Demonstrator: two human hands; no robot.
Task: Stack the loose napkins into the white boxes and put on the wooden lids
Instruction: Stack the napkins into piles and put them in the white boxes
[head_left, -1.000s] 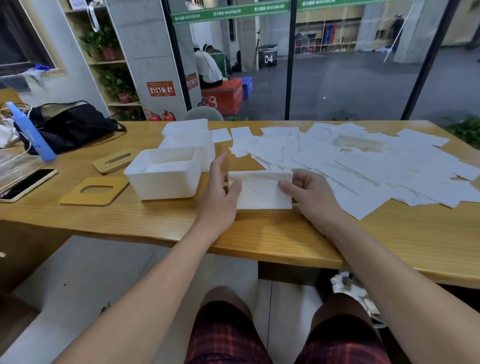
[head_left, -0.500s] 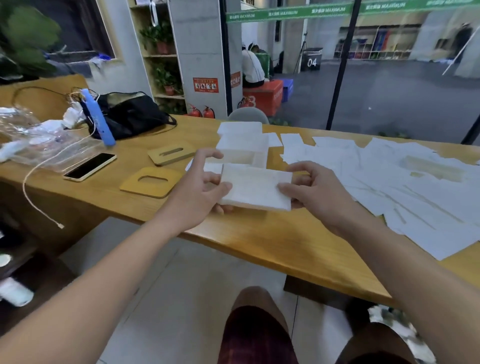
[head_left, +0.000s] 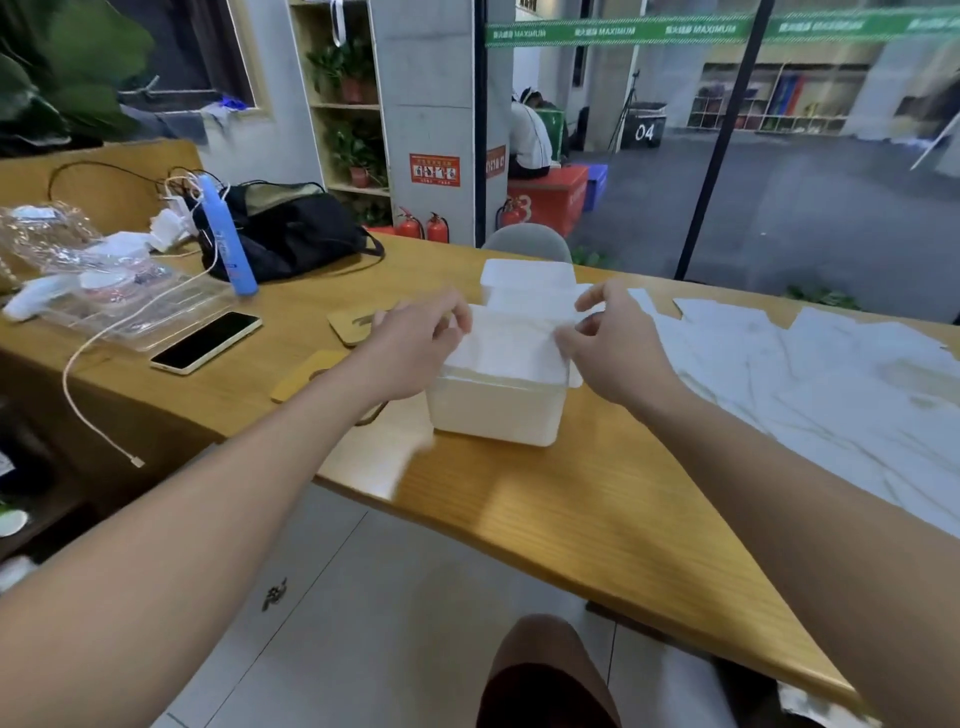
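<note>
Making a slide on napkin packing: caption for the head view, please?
Both hands, left hand and right hand, lower a napkin stack into the near white box.

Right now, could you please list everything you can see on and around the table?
boxes: two, white, table centre, one behind the other
napkin stack: one, white, over the near box
loose napkins: many, white, spread on the right
lids: two, wooden, left of the boxes
phone: one, black, left
bag: one, black, far left
blue tube: one, by the bag
cable: one, white, over the table edge
hands: left and right, holding the stack's ends
</note>
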